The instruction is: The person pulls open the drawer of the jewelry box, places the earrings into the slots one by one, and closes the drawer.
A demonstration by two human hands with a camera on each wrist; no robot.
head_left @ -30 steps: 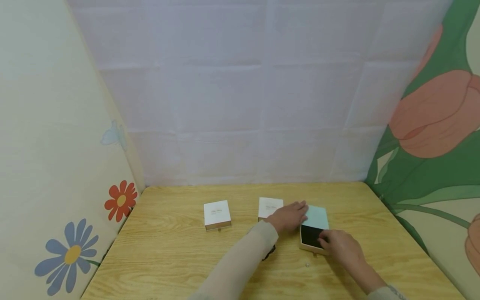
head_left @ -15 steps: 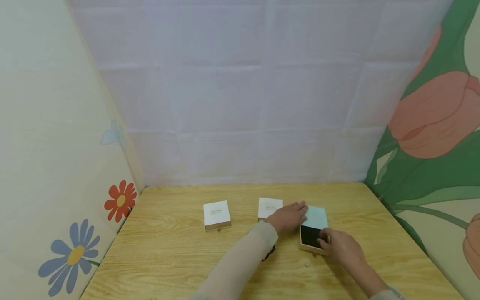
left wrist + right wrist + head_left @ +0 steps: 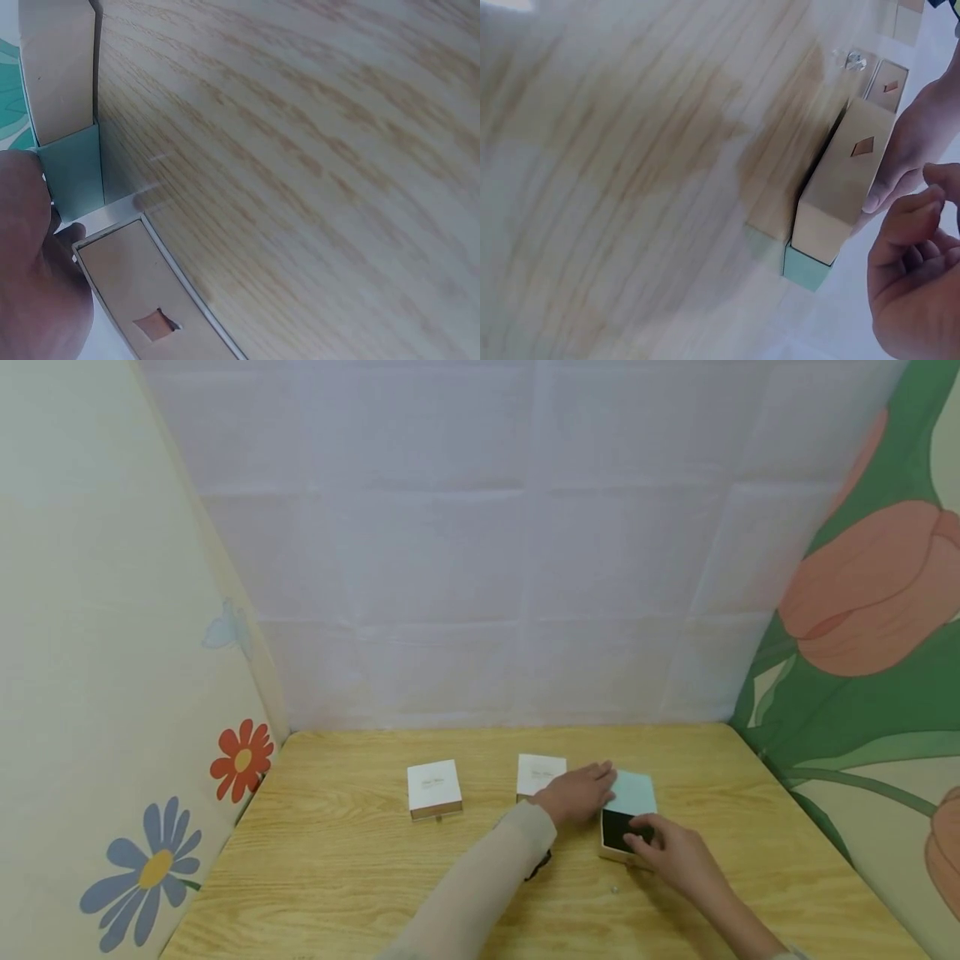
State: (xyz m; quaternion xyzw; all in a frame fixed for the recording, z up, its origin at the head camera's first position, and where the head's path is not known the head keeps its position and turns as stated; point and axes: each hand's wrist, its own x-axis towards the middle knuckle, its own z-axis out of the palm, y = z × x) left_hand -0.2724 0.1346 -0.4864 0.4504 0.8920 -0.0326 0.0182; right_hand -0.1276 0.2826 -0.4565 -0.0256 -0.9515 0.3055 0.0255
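A mint-green box sleeve [image 3: 633, 792] lies on the wooden table [image 3: 360, 877] with its tan drawer [image 3: 617, 850] pulled partly out, showing a black lining [image 3: 617, 829]. My left hand [image 3: 581, 793] rests with straight fingers against the sleeve's left edge. My right hand [image 3: 666, 852] holds the drawer's front wall, thumb on the outside and curled fingers over the lining. In the right wrist view the thumb [image 3: 891, 184] presses the drawer's tan front [image 3: 844, 180], which has a diamond cut-out, and the mint sleeve [image 3: 808, 271] shows beyond it. The left wrist view shows the left hand [image 3: 30, 270] beside the mint sleeve [image 3: 71, 176].
Two shut white boxes stand on the table: one [image 3: 433, 787] left of centre, another [image 3: 537, 774] just behind the left hand. A tiny clear object [image 3: 615, 888] lies near the drawer's front. Flower-printed screens enclose the left, back and right sides.
The right hand has moved away from me and pushed the drawer further into the sleeve, so less black lining shows. The left hand has stayed put.
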